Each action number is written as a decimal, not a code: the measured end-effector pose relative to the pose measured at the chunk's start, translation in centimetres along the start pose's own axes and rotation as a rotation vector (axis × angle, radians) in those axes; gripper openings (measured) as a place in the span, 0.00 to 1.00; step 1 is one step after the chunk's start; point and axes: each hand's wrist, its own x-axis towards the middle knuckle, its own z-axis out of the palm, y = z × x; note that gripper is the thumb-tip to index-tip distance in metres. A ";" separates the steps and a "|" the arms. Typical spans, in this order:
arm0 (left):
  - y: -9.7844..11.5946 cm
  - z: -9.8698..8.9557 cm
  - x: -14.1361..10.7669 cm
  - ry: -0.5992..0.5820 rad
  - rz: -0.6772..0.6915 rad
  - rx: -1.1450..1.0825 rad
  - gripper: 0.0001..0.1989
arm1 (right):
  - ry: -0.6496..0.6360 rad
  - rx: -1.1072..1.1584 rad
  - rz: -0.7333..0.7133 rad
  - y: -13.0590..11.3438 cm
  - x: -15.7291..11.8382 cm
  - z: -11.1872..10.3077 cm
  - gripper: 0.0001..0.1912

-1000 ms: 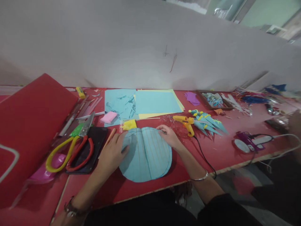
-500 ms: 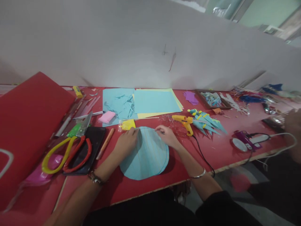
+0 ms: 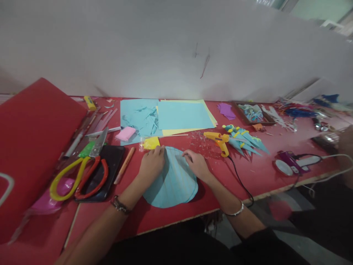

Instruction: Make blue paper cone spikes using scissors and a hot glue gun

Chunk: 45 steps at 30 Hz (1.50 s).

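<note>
The blue paper (image 3: 173, 187) lies on the table (image 3: 248, 175), the left hand (image 3: 152, 162) at its top left edge, fingers together, and the right hand (image 3: 197, 165) curled at its right rim, though I can't tell if either pinches, so soft, even pushes should stop creases.

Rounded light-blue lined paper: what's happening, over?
Left hand at its upper left, right hand at upper right. Rounded light-blue lined paper on red tabletop. Small yellow packet just beyond left hand.
</note>
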 end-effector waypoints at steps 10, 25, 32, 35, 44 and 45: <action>0.2 0.1 0.0 0.007 0.004 0.025 0.23 | -0.027 -0.085 0.005 -0.8 -0.2 -0.2 0.13; 0.5 -0.2 -0.1 -0.013 -0.040 -0.028 0.22 | 0.042 -0.029 0.000 0.2 -0.6 0.0 0.13; 1.3 -0.6 -2.5 0.024 -0.054 -0.072 0.22 | 0.080 0.118 0.083 0.6 -1.2 -0.1 0.11; 1.7 -0.2 -3.1 0.054 -0.062 -0.064 0.22 | 0.070 0.118 0.072 0.7 -1.3 -0.2 0.11; 1.7 -0.3 -3.1 0.058 -0.059 -0.084 0.22 | 0.093 0.086 0.061 0.8 -1.8 -0.4 0.10; 1.7 -0.3 -3.2 0.057 -0.054 -0.086 0.22 | 0.106 0.096 0.067 0.9 -1.9 -0.4 0.10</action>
